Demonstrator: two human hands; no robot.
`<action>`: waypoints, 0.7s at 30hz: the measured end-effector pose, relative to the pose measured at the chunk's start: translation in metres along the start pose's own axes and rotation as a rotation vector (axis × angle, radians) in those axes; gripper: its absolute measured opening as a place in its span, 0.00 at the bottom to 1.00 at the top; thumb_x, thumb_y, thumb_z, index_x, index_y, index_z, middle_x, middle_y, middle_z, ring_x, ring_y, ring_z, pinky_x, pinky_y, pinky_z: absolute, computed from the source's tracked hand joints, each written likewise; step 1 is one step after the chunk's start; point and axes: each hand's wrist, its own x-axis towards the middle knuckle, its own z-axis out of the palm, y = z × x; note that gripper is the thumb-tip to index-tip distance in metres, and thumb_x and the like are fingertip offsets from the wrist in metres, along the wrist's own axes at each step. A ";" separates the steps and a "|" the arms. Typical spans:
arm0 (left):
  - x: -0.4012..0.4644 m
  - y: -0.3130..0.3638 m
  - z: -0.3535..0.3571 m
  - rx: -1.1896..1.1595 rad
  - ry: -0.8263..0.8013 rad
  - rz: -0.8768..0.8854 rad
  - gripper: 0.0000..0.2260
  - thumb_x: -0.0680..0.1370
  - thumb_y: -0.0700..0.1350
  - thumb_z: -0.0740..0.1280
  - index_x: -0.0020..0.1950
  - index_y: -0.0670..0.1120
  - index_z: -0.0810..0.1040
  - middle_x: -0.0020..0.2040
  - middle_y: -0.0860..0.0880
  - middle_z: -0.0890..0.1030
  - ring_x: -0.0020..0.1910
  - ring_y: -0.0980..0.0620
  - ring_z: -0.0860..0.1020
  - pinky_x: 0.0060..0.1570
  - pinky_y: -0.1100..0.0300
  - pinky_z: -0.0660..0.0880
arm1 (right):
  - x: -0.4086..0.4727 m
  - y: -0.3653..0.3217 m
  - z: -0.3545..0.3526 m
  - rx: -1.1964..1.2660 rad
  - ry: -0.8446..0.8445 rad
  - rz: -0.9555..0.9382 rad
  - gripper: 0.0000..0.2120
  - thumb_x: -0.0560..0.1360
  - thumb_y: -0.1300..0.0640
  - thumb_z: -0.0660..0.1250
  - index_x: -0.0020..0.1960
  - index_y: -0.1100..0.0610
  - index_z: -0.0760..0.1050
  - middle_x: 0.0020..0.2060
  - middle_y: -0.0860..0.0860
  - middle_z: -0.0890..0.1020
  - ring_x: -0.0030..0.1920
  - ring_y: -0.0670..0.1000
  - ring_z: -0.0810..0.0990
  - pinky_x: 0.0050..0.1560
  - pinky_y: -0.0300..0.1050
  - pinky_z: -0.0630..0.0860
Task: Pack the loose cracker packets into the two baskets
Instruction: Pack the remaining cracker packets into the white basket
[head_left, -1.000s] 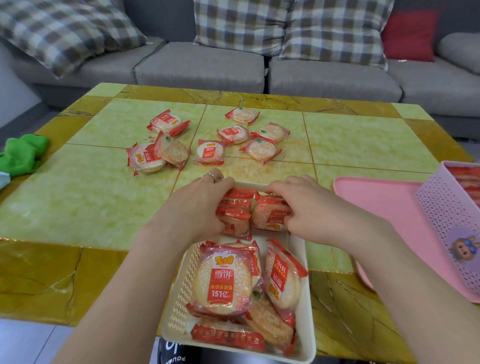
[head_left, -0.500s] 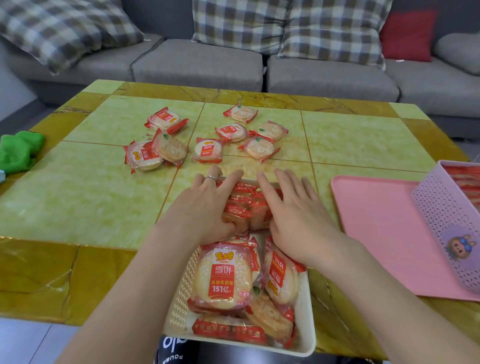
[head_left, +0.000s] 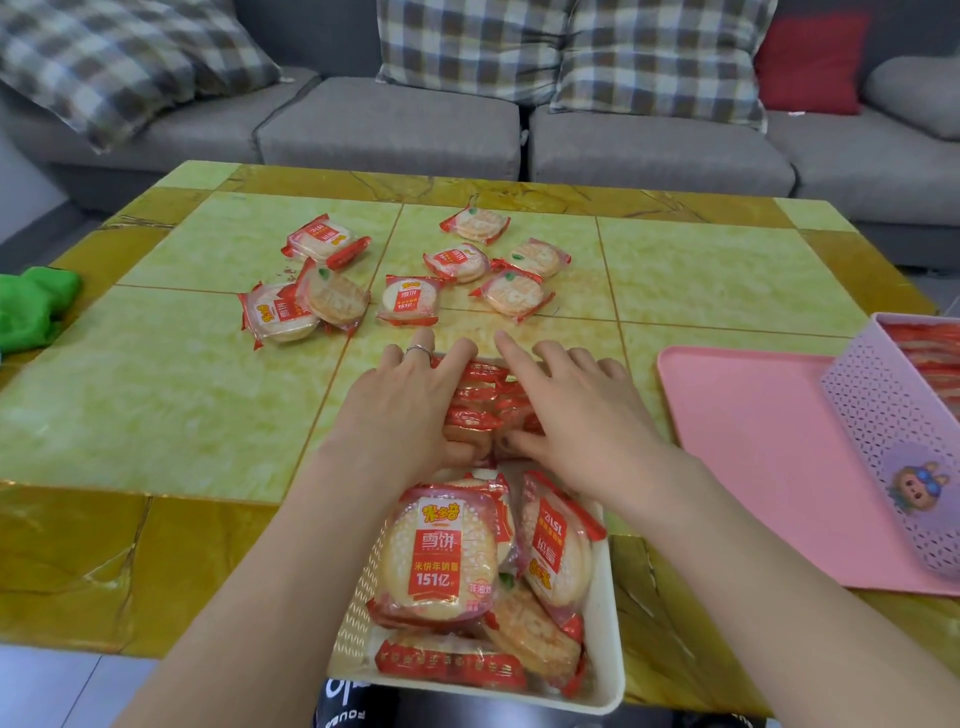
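Desk (head_left: 156, 395) is a yellow-green tiled top in front of a grey sofa (head_left: 395, 130), most of the far right half bare.

Pink tray (head_left: 753, 457) sits at the right edge, carrying the lilac basket (head_left: 883, 415), which already holds red packets stacked on edge.

Cream basket (head_left: 605, 649) is at the near edge, overhanging it a little. It's mostly full: packets lying flat at the near end, a row standing on edge at the far end.

Left hand (head_left: 400, 415) and right hand (head_left: 582, 415) are both flat and spread, fingers extended, pressing either side of that upright row (head_left: 478, 400). Neither is closed on anything; judging by the pose, they're squaring the row up.

Loose packets (head_left: 410, 300) number eight, in two clusters mid-desk just beyond the fingertips, some overlapping.

Handling, my read: the packets look light, with slick film wrap and a brittle round cracker inside. Pinch by the crimped red end seals or cup the disc edge; don't squeeze the faces. Stacks will probably slide.

Room: clear straight reach forward to the loose ones. The cream basket's overhang is a tip risk if its near end gets pushed down. The lilac basket rim is close on the right.
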 end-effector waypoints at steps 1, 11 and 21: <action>0.000 0.000 0.000 0.000 -0.001 0.000 0.40 0.68 0.66 0.72 0.73 0.55 0.58 0.66 0.45 0.67 0.60 0.43 0.72 0.50 0.52 0.76 | 0.003 0.002 -0.001 -0.007 0.004 0.010 0.40 0.77 0.39 0.66 0.80 0.46 0.49 0.69 0.52 0.72 0.68 0.57 0.71 0.63 0.58 0.69; -0.002 0.002 -0.004 0.012 -0.024 -0.025 0.45 0.67 0.70 0.69 0.77 0.56 0.53 0.71 0.45 0.65 0.65 0.42 0.70 0.60 0.48 0.74 | -0.005 0.006 -0.015 0.191 -0.019 0.162 0.42 0.72 0.40 0.71 0.79 0.47 0.54 0.71 0.55 0.66 0.72 0.58 0.63 0.69 0.57 0.65; -0.025 -0.001 -0.043 -0.127 0.057 0.021 0.31 0.63 0.68 0.68 0.59 0.53 0.67 0.57 0.51 0.67 0.55 0.47 0.67 0.57 0.51 0.70 | -0.048 -0.015 -0.074 0.259 -0.302 0.054 0.11 0.74 0.42 0.68 0.47 0.49 0.73 0.38 0.45 0.79 0.38 0.48 0.78 0.35 0.47 0.75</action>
